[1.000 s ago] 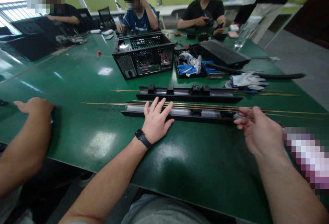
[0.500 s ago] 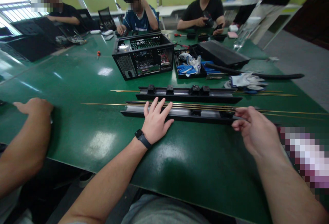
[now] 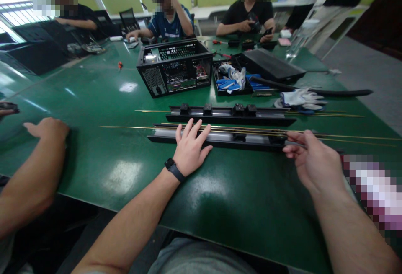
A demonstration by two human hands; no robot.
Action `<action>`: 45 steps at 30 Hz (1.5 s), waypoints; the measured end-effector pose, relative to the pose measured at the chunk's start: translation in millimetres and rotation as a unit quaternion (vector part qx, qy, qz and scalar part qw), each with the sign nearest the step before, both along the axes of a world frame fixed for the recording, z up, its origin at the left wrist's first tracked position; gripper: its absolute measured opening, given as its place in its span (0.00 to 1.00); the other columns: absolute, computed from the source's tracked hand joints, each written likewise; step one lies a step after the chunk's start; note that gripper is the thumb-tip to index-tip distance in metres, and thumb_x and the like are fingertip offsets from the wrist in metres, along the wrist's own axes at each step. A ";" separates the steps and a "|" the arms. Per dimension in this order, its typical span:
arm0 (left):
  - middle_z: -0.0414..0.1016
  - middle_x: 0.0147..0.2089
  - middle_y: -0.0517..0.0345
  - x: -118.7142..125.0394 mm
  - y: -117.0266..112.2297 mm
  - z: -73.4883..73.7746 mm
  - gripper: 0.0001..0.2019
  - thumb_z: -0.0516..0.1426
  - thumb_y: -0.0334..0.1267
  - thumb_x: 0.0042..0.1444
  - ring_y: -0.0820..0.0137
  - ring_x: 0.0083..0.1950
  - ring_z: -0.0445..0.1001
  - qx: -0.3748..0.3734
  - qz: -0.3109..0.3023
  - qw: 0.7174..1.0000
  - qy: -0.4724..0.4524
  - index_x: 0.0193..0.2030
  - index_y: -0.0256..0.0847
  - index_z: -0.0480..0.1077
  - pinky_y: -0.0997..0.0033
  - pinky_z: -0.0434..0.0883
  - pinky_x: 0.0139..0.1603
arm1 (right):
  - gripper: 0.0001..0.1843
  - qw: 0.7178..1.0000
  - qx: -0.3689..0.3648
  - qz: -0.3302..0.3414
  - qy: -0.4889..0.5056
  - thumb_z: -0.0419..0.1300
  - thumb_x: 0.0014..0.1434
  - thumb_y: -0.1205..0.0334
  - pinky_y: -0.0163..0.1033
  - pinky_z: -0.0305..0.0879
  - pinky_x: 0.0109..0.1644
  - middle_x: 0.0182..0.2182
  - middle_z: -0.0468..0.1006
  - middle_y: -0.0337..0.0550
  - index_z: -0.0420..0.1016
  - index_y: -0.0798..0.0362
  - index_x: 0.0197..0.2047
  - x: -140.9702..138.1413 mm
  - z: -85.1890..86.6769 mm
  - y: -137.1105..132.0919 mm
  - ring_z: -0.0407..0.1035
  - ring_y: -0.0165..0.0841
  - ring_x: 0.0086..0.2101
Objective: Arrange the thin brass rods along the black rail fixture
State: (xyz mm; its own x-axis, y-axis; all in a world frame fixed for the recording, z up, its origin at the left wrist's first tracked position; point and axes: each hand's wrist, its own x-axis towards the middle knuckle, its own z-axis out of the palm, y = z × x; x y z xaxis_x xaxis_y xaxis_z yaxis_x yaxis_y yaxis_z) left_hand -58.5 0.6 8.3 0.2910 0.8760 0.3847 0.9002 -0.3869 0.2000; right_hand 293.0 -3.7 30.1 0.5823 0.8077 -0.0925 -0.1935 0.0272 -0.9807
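My left hand (image 3: 192, 150), with a dark watch on its wrist, lies flat with fingers spread across the near black channel (image 3: 220, 143). Several thin brass rods (image 3: 133, 127) run lengthwise along this channel and stick out past both ends, passing under my left fingertips. Toward the channel's right end, beside the rods, my right hand (image 3: 315, 158) has its fingers pinched. What they hold is hard to make out; a greyish sliver shows between them. Behind lies a second black channel (image 3: 204, 118) with several black blocks on it and brass rods out of both ends.
An open computer case (image 3: 176, 73) stands beyond the channels. To its right are a tray with gloves (image 3: 232, 81), a black panel (image 3: 273, 66), a black tube (image 3: 339, 93) and more gloves (image 3: 301, 98). Another person's arm (image 3: 37, 161) rests at left; several people sit opposite.
My left hand stays put, and my right fingers have shifted only slightly. At left the neighbour's arm has moved a little right, and a hand with a dark object has appeared at the edge.
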 end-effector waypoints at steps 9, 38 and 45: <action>0.71 0.90 0.39 -0.3 -0.1 0.7 0.32 0.68 0.43 0.77 0.36 0.94 0.62 -0.007 0.001 1.000 0.000 0.86 0.51 0.76 0.21 0.55 0.93 | 0.14 0.999 -0.022 -0.027 0.009 0.70 0.77 0.55 0.30 0.68 0.24 0.43 0.88 0.50 0.85 0.56 0.41 -0.9 8.6 1.5 0.76 0.26 0.24; 0.71 0.90 0.38 1.1 -1.0 3.3 0.33 0.68 0.42 0.77 0.36 0.94 0.63 -0.013 0.001 1.000 -0.002 0.86 0.50 0.75 0.20 0.55 0.93 | 0.15 1.000 -0.014 0.005 0.005 0.77 0.73 0.53 0.29 0.70 0.25 0.45 0.90 0.52 0.87 0.56 0.40 -1.2 5.9 -1.3 0.77 0.27 0.26; 0.71 0.90 0.38 1.3 -1.2 3.1 0.32 0.68 0.42 0.77 0.36 0.94 0.62 -0.015 0.004 1.000 -0.002 0.85 0.50 0.76 0.20 0.55 0.93 | 0.15 1.000 -0.014 -0.016 0.016 0.77 0.73 0.53 0.29 0.69 0.24 0.44 0.89 0.51 0.85 0.57 0.41 2.8 5.4 1.4 0.77 0.27 0.25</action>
State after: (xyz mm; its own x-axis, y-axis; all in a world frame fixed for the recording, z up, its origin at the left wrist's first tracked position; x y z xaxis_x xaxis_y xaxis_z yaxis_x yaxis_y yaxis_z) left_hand -57.1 -0.7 11.4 0.2834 0.8891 0.3594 0.9021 -0.3743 0.2146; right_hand 295.8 -2.3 35.5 0.6047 0.7850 -0.1345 -0.2241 0.0057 -0.9745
